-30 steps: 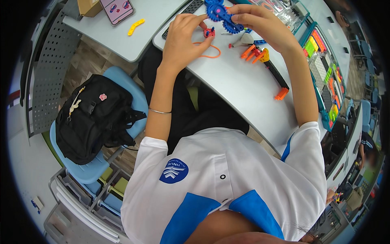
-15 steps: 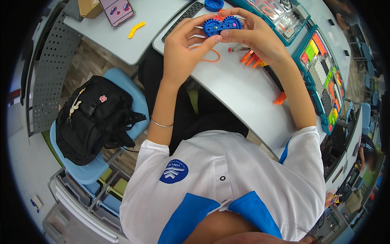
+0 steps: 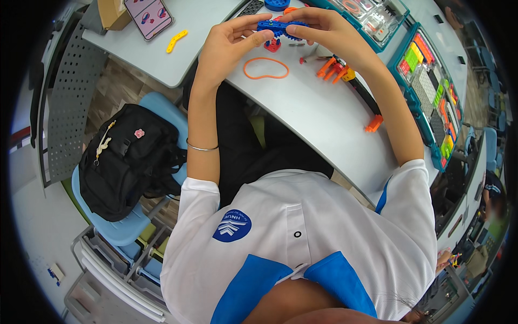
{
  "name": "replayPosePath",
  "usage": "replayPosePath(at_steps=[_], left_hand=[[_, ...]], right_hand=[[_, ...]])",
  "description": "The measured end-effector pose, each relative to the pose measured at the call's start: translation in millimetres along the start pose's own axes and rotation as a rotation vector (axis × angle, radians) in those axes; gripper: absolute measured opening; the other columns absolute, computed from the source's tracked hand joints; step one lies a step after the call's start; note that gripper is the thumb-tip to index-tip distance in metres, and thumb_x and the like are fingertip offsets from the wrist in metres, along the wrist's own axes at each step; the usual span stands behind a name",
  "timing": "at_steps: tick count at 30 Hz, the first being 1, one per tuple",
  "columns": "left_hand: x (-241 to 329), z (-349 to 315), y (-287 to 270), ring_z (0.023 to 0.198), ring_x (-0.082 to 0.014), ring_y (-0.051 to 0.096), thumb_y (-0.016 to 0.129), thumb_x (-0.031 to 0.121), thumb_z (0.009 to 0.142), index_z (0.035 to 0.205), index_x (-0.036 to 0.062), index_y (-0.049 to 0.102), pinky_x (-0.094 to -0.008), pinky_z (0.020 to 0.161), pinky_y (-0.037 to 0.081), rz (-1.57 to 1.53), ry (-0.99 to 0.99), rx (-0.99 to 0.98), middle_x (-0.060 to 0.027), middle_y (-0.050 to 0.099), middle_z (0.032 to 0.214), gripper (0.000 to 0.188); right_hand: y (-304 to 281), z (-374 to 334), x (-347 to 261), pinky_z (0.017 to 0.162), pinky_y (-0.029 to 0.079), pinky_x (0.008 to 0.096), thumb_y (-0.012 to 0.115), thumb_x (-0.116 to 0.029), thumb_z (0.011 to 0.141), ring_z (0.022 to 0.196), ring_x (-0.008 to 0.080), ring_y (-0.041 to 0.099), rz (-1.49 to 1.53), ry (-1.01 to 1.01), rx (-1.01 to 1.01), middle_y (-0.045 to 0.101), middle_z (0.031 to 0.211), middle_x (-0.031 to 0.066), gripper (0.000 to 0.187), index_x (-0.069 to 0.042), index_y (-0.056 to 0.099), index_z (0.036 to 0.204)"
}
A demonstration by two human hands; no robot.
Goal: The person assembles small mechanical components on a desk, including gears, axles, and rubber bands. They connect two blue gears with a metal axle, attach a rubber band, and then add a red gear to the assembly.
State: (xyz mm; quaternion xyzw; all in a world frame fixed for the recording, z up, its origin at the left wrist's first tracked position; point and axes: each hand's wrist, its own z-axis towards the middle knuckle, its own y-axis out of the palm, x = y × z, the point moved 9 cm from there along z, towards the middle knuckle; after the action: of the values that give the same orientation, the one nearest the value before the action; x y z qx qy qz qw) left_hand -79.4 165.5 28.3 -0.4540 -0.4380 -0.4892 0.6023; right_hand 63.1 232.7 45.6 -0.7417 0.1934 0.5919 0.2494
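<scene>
Both of my hands hold a blue toothed gear assembly [image 3: 276, 28] above the grey table [image 3: 318, 113]. My left hand [image 3: 229, 43] pinches its left end with thumb and fingers. My right hand [image 3: 324, 29] grips its right end from above. A small red piece [image 3: 271, 45] sits just under the assembly. An orange rubber band [image 3: 265, 68] lies flat on the table below my hands. Orange and yellow parts [image 3: 335, 69] lie to the right of the band.
Two teal trays of coloured parts [image 3: 431, 81] line the table's far right edge. A yellow bent piece [image 3: 176, 40] and a card [image 3: 148, 15] lie on the left table. A black backpack [image 3: 127, 162] rests on a light blue chair [image 3: 116, 229] at my left.
My hands came together and drew the blue gear assembly lower in view, nearer to me. The left hand left the table by the rubber band and took hold of the assembly's left end.
</scene>
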Motion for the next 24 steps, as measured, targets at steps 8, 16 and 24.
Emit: replayPosePath(at_steps=[8,16,24], left_hand=[[4.9,1.8,0.0,0.088,-0.0128,0.066,0.077,0.022,0.086,0.123,0.0056,0.069,-0.026,0.082,0.052,0.001,0.043,0.021,-0.0084,0.072,0.099,0.041],[-8.5,0.9,2.3,0.102,-0.0154,0.066,0.072,0.014,0.089,0.125,0.0016,0.066,-0.0294,0.093,0.05,0.027,-0.017,-0.044,-0.0096,0.07,0.11,0.038],[-1.7,-1.0,-1.6,0.1,-0.0145,0.064,0.072,0.016,0.089,0.124,0.0026,0.067,-0.0281,0.09,0.049,-0.015,0.033,-0.002,-0.0092,0.07,0.11,0.037]], right_hand=[[-2.5,0.0,-6.5,0.084,0.053,0.0264,0.068,-0.017,0.093,0.097,0.0128,0.063,0.041,-0.058,-0.012,0.066,0.11,0.0081,0.029,0.001,0.065,0.116],[-2.9,0.1,-2.8,0.076,0.05,0.024,0.066,-0.023,0.095,0.091,0.0107,0.061,-0.174,-0.005,0.001,0.067,0.105,0.0067,0.033,0.001,0.065,0.117],[-11.5,-0.7,0.6,0.078,0.051,0.0269,0.067,-0.034,0.093,0.09,0.0179,0.066,-0.324,-0.178,0.16,0.07,0.098,0.0086,0.036,-0.005,0.07,0.114]])
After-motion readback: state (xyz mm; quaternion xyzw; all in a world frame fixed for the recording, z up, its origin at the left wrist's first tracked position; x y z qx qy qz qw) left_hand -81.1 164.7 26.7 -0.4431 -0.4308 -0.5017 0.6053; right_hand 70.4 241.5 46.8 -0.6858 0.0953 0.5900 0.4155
